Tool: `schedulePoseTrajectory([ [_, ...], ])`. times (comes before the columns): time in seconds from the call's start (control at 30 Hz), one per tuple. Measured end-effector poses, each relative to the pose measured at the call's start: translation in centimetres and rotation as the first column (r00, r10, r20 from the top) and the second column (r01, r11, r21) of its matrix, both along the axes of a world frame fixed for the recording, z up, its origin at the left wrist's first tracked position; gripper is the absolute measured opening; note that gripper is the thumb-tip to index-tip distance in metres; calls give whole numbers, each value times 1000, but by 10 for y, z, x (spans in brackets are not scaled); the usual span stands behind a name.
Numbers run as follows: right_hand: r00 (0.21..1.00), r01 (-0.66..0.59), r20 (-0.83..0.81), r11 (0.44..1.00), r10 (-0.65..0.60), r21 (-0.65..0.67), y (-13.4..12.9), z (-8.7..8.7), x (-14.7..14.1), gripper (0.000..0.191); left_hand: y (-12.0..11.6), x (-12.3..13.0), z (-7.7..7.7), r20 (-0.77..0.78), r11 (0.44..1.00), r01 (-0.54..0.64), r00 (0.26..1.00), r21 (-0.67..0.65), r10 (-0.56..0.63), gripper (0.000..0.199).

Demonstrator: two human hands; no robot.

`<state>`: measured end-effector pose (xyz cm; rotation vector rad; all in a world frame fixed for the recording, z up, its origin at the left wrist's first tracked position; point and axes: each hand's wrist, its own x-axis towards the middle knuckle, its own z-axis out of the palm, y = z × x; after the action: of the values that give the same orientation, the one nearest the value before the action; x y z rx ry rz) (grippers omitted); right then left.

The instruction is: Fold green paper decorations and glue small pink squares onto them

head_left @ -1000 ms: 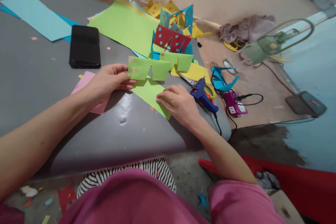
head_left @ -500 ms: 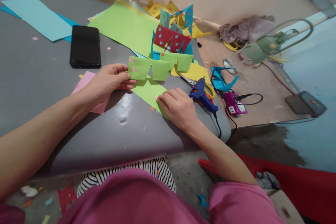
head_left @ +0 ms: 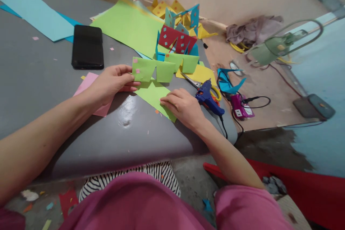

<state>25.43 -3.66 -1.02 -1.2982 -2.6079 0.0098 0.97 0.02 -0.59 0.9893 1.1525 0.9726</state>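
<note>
My left hand point(head_left: 118, 81) grips the left end of a folded green paper strip point(head_left: 165, 71) that has a notch in its lower edge and two pink squares near my fingers. Under the strip lies a flat green sheet point(head_left: 153, 95) on the grey table point(head_left: 118, 147). My right hand point(head_left: 184, 107) rests over the right side of that sheet, thumb and fingertips pinched together; a trace of pink shows at the tips, too small to make out. Beside this hand are a blue glue gun point(head_left: 207, 97) and scissors point(head_left: 193, 82) with yellow and orange handles.
A black phone point(head_left: 87, 47) and a pink paper point(head_left: 87, 82) lie at the left. Behind the strip stand a dotted red paper piece point(head_left: 176, 39) and a large green sheet point(head_left: 129, 25). A purple box point(head_left: 241, 107) with cables is at the right.
My right hand has shifted slightly up and to the right, and its fingers have lifted a little off the sheet's lower corner. My left hand keeps its hold on the strip.
</note>
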Motion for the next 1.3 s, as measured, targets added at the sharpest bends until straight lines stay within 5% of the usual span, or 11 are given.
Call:
schedulePoseTrajectory([
  [0.3, 965, 14, -248, 955, -91, -296, 9, 11, 2, 15, -1, 0, 1, -9, 1000, 2, 1000, 1, -2, 18],
  [0.43, 921, 79, -317, 904, -228, -421, 8, 14, -1, 18, -1, 0, 2, -4, 1000, 3, 1000, -6, -3, 18],
  [0.6, 648, -28, -518, 663, -558, -748, 7, 17, -7, 23, -1, 0, 0, 18, 1000, -1, 1000, -10, 1, 16],
  [0.7, 593, -99, -511, 574, -622, -813, 9, 22, -12, 26, 0, 0, 0, 21, 1000, 1, 1000, -18, -1, 16],
  [1.13, 635, -161, -602, 679, -485, -716, 22, 27, -36, 24, -2, 0, 5, 33, 1000, 21, 999, -21, -20, 16],
  [1.3, 773, -21, -472, 727, -424, -687, 17, 28, -24, 23, -3, 1, 7, 9, 1000, 5, 1000, -16, -5, 15],
])
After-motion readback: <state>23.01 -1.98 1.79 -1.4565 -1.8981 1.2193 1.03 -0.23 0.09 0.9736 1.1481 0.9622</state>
